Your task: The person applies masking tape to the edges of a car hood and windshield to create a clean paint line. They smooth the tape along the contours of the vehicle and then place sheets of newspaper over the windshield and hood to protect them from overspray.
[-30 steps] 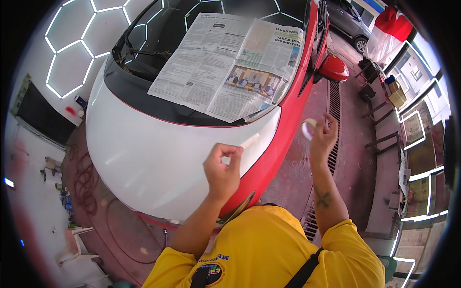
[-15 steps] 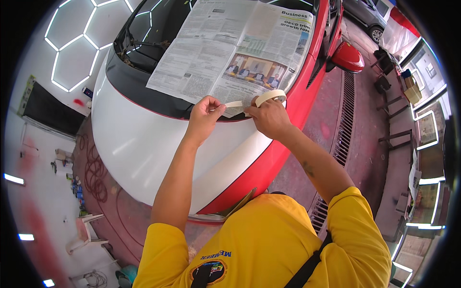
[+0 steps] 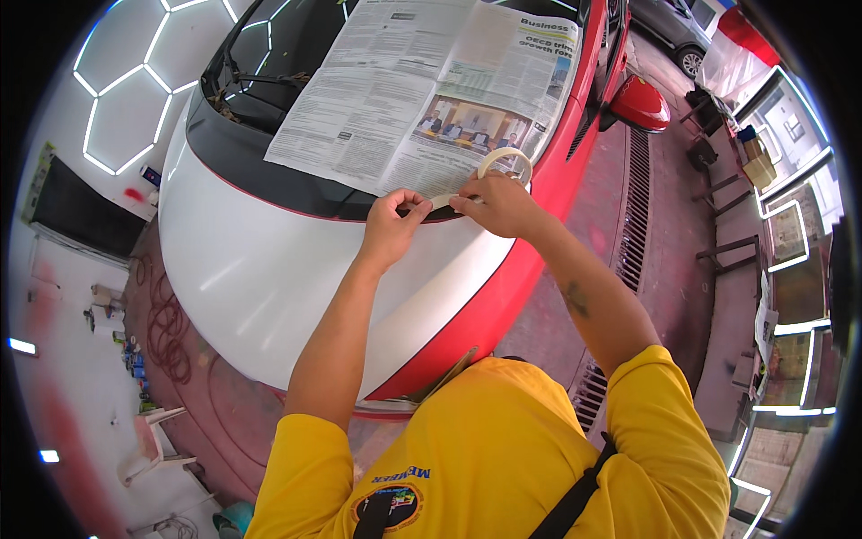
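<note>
My left hand (image 3: 393, 226) pinches the free end of a short strip of masking tape (image 3: 441, 201) between thumb and fingers. At the strip's other end, my right hand (image 3: 496, 203) has its fingers closed around a cream roll of masking tape (image 3: 505, 153), which stands up above the knuckles. A spread sheet of newspaper (image 3: 359, 117) covers much of the dark windshield, its lower edge just beyond both hands. Below them curves the white hood (image 3: 269, 260) of a red and white car. My right fingers partly hide the roll and the newspaper's near corner.
A red side mirror (image 3: 639, 103) juts from the car's right side. Along the floor runs a drain grate (image 3: 634, 216). Coiled hose (image 3: 168, 337) lies at left near a white plastic chair (image 3: 151, 440). A grey car (image 3: 678, 31) stands at far right.
Both hands have drawn slightly lower toward the hood edge, and the right hand has turned, tilting the tape roll upright so its open ring shows. The left hand still pinches the strip.
</note>
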### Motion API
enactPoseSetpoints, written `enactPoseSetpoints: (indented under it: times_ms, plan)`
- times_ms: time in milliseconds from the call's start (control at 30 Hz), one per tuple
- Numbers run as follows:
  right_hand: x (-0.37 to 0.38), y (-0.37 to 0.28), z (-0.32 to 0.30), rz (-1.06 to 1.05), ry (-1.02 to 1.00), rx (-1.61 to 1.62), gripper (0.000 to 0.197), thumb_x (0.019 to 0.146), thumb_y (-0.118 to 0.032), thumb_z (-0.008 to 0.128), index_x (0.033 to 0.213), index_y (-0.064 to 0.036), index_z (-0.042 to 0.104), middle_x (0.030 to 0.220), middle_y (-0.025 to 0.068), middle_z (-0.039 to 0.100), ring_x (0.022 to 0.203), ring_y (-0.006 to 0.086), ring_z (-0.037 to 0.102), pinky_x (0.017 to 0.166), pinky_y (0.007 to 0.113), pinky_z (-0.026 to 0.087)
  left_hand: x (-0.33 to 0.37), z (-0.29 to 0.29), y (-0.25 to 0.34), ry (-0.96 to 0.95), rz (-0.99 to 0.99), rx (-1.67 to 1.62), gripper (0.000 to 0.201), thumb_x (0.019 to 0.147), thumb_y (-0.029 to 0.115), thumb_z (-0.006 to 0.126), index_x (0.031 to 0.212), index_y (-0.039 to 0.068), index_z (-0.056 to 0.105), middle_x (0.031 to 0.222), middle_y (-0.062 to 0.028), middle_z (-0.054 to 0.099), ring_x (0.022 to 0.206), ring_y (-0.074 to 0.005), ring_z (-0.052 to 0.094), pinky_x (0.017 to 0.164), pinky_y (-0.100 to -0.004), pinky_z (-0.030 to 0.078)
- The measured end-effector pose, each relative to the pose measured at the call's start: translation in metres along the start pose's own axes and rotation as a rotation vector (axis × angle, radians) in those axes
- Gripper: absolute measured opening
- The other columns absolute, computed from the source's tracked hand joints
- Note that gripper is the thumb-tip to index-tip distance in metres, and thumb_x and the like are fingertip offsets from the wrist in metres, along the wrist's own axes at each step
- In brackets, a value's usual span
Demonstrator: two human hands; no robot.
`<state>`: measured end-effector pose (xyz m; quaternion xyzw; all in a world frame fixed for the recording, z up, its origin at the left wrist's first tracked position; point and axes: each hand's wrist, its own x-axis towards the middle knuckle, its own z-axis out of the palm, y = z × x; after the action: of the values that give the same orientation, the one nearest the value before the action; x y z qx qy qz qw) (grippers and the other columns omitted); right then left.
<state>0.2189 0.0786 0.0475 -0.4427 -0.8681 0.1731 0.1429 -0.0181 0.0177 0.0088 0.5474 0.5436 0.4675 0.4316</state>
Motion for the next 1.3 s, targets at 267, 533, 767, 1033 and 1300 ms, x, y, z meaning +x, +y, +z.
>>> enactPoseSetpoints:
  times_ms: [267, 533, 767, 1033, 1300]
  plan:
    - [0.012, -0.005, 0.006, 0.178, -0.004, 0.065, 0.031, 0.104, -0.038, 0.07, 0.097, -0.0109, 0.083, 0.086, 0.0092, 0.079, 0.089, 0.0342, 0.076, 0.086, 0.051, 0.057, -0.002, 0.007, 0.002, 0.129, 0.007, 0.264, 0.021, 0.096, 0.025, 0.083, 0.1, 0.004, 0.08, 0.09, -0.0081, 0.079, 0.083, -0.0223, 0.067, 0.078, -0.0383, 0.053]
    - [0.01, -0.025, 0.01, 0.232, -0.002, -0.164, 0.033, 0.102, -0.041, 0.072, 0.096, -0.0113, 0.085, 0.108, 0.0134, 0.076, 0.109, 0.034, 0.072, 0.094, 0.051, 0.056, -0.007, 0.018, -0.001, 0.294, 0.139, 0.679, 0.015, 0.093, 0.024, 0.084, 0.094, 0.009, 0.082, 0.089, -0.0063, 0.082, 0.101, -0.0321, 0.071, 0.089, -0.0459, 0.055]
    - [0.01, -0.028, 0.017, 0.195, 0.071, -0.214, 0.032, 0.099, -0.04, 0.076, 0.092, -0.0108, 0.085, 0.11, 0.0142, 0.074, 0.111, 0.0342, 0.07, 0.094, 0.051, 0.057, -0.004, 0.02, -0.003, 0.289, 0.122, 0.691, 0.014, 0.092, 0.023, 0.084, 0.091, 0.009, 0.082, 0.087, -0.006, 0.081, 0.098, -0.0334, 0.071, 0.09, -0.0461, 0.054]
    - [0.003, -0.028, 0.024, 0.109, 0.163, -0.295, 0.03, 0.099, -0.04, 0.076, 0.095, -0.0117, 0.085, 0.107, 0.0133, 0.073, 0.111, 0.0326, 0.071, 0.094, 0.05, 0.057, -0.004, 0.02, -0.007, 0.318, 0.227, 0.789, 0.015, 0.087, 0.021, 0.09, 0.086, 0.008, 0.082, 0.086, -0.0065, 0.08, 0.091, -0.0338, 0.07, 0.086, -0.0479, 0.056]
    - [-0.004, -0.021, 0.029, 0.1, 0.234, -0.399, 0.035, 0.095, -0.044, 0.081, 0.099, -0.0092, 0.08, 0.105, 0.0129, 0.073, 0.109, 0.0328, 0.072, 0.093, 0.05, 0.058, 0.009, -0.002, -0.002, 0.243, 0.176, 0.824, 0.036, 0.08, 0.03, 0.098, 0.092, 0.01, 0.07, 0.095, -0.0073, 0.076, 0.096, -0.0336, 0.069, 0.086, -0.0493, 0.05]
